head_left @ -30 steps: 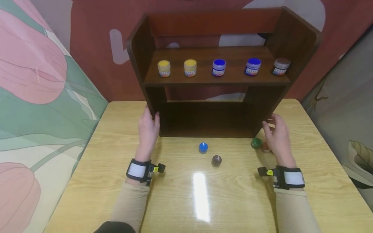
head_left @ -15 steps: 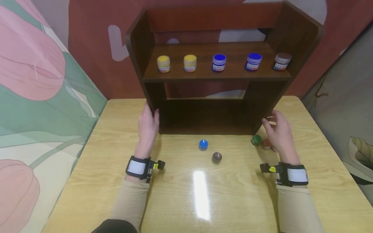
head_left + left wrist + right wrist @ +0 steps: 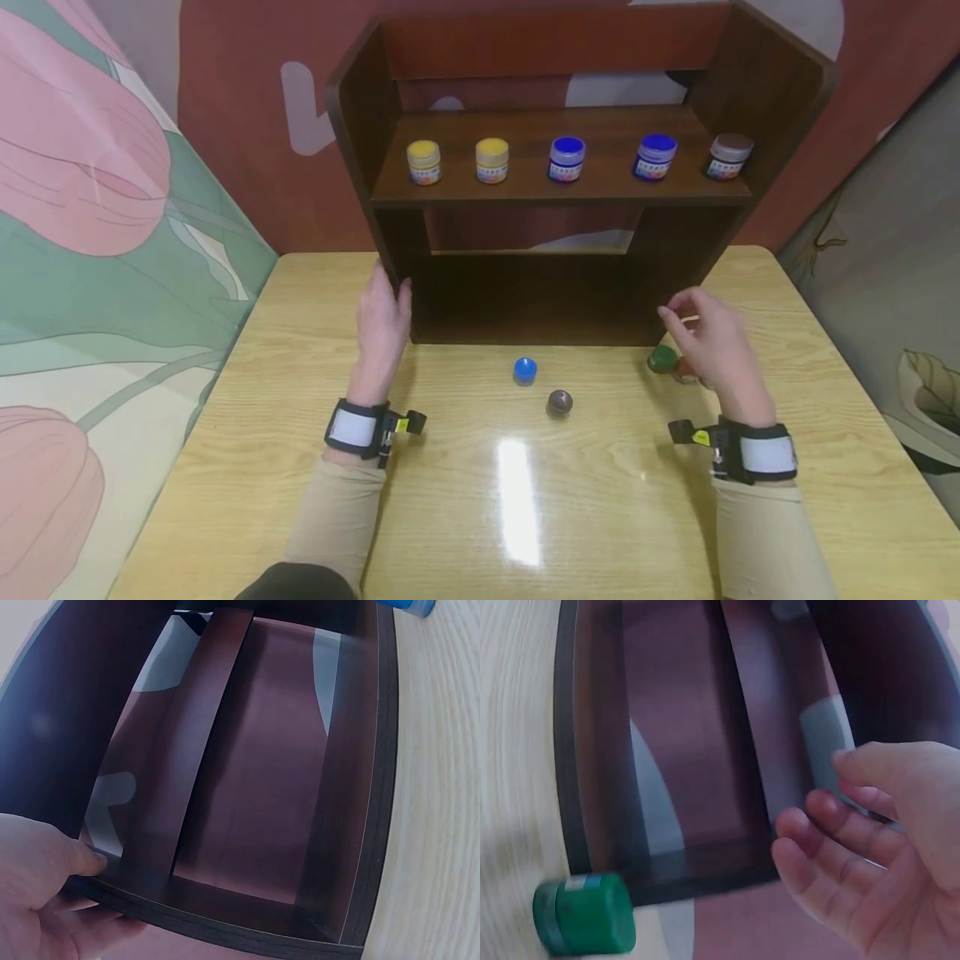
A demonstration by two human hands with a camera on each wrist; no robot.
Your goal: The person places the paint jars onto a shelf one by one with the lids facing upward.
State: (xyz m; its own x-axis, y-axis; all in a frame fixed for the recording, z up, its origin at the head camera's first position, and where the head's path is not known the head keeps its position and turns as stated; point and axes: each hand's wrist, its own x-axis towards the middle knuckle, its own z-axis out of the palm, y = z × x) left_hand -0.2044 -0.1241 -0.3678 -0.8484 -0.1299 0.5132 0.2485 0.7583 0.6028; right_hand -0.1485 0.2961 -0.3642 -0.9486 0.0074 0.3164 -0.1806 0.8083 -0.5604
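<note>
Dark-brown shelf stands between the hands, gripped at one side only

The dark-brown wooden shelf [image 3: 525, 304] stands upright toward the far side of the bench [image 3: 450, 508], straight ahead of the person, its boards running left to right from one hand toward the other. The left hand [image 3: 380, 329] is the closer one: it grips the front edge of the left side panel low down, thumb on the inner face and fingers round the outside. The right hand [image 3: 712, 346] is by the opposite panel, near its lower front edge, thumb and fingers loosely bent with a gap between them and nothing pinched; whether a fingertip brushes the wood cannot be told.

Just beside the shelf's lower right corner, near the right hand, is a green-lidded paint jar [image 3: 663, 359], with a reddish-brown jar [image 3: 685, 372] next to it, partly hidden by that hand. The blue-lidded jar [image 3: 525, 371] lies in front of the shelf, between the hands and well apart from both.
</note>
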